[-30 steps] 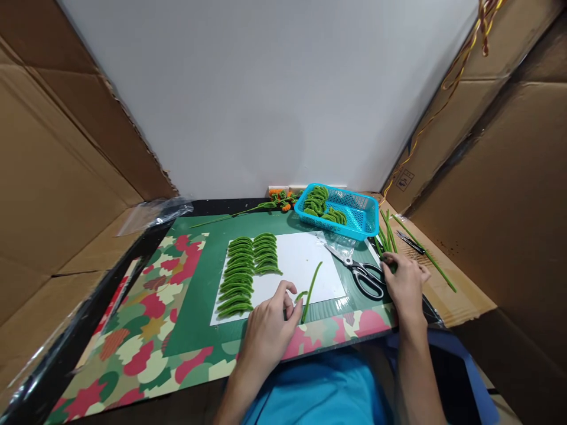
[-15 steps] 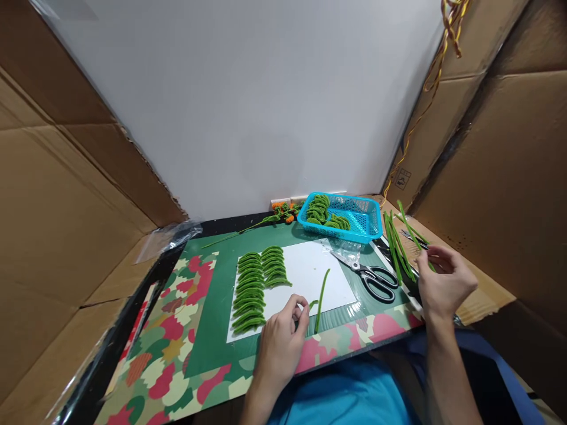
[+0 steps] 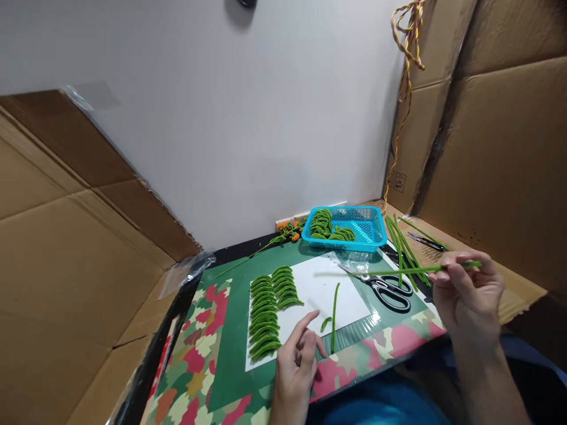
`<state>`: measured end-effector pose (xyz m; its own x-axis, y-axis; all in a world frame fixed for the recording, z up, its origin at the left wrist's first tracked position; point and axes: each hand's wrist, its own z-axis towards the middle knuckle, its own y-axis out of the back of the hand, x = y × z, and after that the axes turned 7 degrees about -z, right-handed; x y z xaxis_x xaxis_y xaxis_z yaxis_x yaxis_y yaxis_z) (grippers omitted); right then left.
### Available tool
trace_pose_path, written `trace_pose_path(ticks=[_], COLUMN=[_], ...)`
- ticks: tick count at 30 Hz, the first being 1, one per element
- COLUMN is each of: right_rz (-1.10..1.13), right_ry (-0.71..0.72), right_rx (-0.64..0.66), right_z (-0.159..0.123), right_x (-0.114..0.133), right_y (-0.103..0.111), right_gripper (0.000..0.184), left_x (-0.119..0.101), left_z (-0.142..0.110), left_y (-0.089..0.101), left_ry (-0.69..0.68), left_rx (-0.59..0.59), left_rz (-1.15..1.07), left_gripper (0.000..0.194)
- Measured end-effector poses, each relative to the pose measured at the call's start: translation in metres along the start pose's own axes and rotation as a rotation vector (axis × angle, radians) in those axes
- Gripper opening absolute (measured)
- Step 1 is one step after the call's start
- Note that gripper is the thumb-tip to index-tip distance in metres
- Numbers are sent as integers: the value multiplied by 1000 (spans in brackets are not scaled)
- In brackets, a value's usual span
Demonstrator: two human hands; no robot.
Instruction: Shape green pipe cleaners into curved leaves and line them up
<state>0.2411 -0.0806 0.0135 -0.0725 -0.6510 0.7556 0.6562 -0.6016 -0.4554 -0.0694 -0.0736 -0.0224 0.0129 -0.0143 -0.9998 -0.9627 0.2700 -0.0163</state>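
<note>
My right hand (image 3: 472, 295) pinches a long green pipe cleaner (image 3: 411, 271) near one end. Its free length points left across the scissors (image 3: 390, 293), and the far tip is blurred. My left hand (image 3: 301, 348) hovers at the front edge of the white sheet (image 3: 310, 277), fingers apart, index finger stretched out, holding nothing. Just right of it lie a short curved green piece (image 3: 326, 323) and a straight pipe cleaner (image 3: 335, 319). Bent green leaf-like pieces (image 3: 264, 319) form two columns on the sheet's left side.
A blue basket (image 3: 376, 243) with more bent green pieces stands at the back. Loose pipe cleaners (image 3: 405, 248) and small snips (image 3: 425, 241) lie at the right. An orange-flowered stem (image 3: 290, 229) rests behind. Cardboard walls (image 3: 509, 177) flank the table.
My right hand has lifted a pipe cleaner from the bundle at the right and swung it across to the left. My left hand's fingers have opened out. The camera view has tilted.
</note>
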Motion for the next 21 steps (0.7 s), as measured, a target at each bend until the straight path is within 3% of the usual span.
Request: trace_pose_path(ticks=[3,7,15,17,21], right_rz=[98,264,198,131,-60], right_ry=[-116,-233,-317,-373,-433], right_rx=[186,307,526,602,754], right_z=[-8,-17,-19,-21,-32], right_x=[7,11,0,0,2], right_y=[3,1,-3,-9,-32], right_gripper=[37,29,13,13,18], left_x=[-1,-4,-32,-37,-37], left_z=[-4,-4,-2,-1,3], left_y=[-4,-8,-17,-21,-26], left_ry=[76,113,104,83,20], left_rx=[110,188,-291,-337,-293], left_rz=[-127,-319,-479,-508,-509], left_gripper=[65,73,52,49,46])
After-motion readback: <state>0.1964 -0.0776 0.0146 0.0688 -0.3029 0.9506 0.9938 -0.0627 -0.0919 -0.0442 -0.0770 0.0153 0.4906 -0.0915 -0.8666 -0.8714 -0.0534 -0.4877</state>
